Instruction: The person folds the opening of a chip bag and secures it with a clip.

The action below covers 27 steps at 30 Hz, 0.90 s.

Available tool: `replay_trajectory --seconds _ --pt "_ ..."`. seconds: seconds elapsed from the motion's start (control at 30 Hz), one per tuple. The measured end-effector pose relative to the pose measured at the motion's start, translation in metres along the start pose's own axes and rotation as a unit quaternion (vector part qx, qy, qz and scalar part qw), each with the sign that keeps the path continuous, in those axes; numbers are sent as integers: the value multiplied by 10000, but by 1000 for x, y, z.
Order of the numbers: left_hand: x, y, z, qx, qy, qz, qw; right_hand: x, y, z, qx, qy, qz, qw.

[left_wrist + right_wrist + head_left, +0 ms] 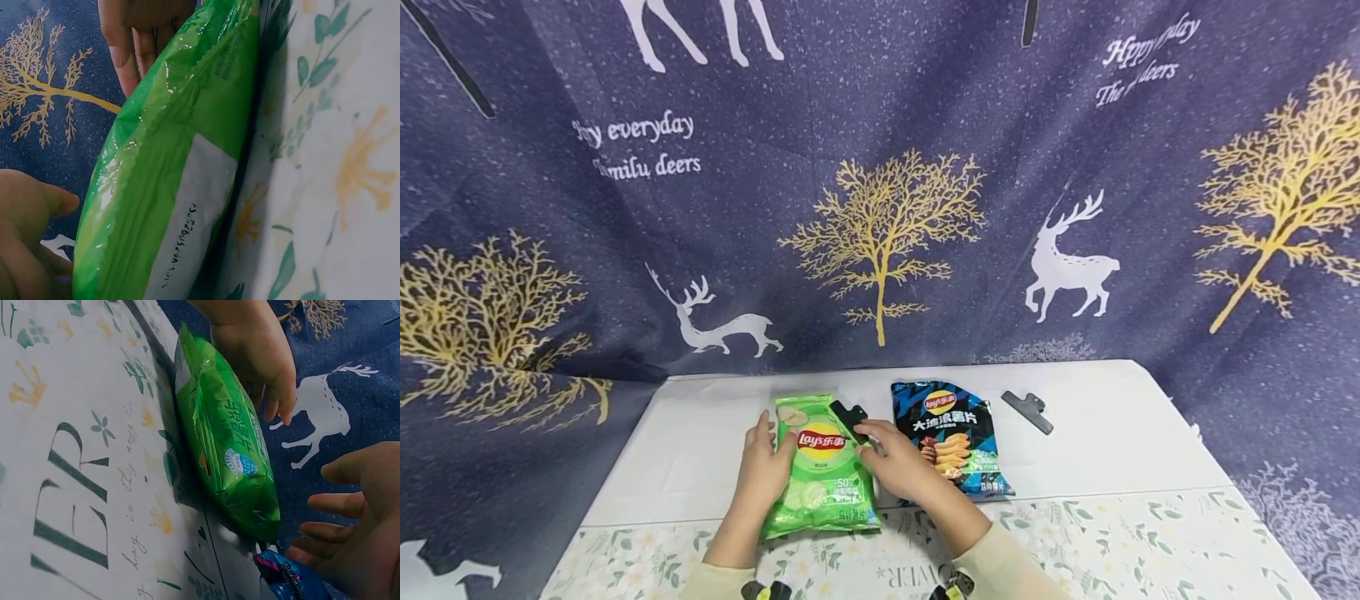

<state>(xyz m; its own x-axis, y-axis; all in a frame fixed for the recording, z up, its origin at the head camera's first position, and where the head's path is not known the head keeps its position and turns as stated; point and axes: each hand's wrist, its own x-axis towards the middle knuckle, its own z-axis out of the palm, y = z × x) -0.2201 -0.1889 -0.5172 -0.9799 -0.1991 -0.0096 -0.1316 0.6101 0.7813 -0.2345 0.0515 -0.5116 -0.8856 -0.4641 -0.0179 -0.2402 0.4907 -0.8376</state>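
A green Lay's chip bag (816, 475) lies flat between the two hands. My left hand (765, 467) rests along its left side, fingers extended and thumb over the edge. On the right side my right hand (898, 462) has its fingers loosely spread by the bag's edge. A black clip (848, 418) lies at the bag's upper right, close to the right fingertips and partly covered by them. In the right wrist view the right hand (362, 519) is apart from the green bag (225, 437). The left wrist view shows the left hand (28, 231) beside the bag's puffed side.
To the right lies a black and blue Lay's chip bag (955, 442), partly behind the right forearm. Beyond it is a second black clip (1028, 412). The white table (1097, 433) has a floral cloth (1075, 533) in front. A dark blue curtain (880, 100) hangs behind.
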Motion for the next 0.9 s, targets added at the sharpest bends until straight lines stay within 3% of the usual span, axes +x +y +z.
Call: replay_trajectory --seconds 0.4,0.9 --pt "-1 6 -1 -251 155 13 9996 0 -1 -3 230 309 -93 9992" --pt "-4 13 -1 -611 306 347 9971 2 0 -7 285 416 -45 9987"
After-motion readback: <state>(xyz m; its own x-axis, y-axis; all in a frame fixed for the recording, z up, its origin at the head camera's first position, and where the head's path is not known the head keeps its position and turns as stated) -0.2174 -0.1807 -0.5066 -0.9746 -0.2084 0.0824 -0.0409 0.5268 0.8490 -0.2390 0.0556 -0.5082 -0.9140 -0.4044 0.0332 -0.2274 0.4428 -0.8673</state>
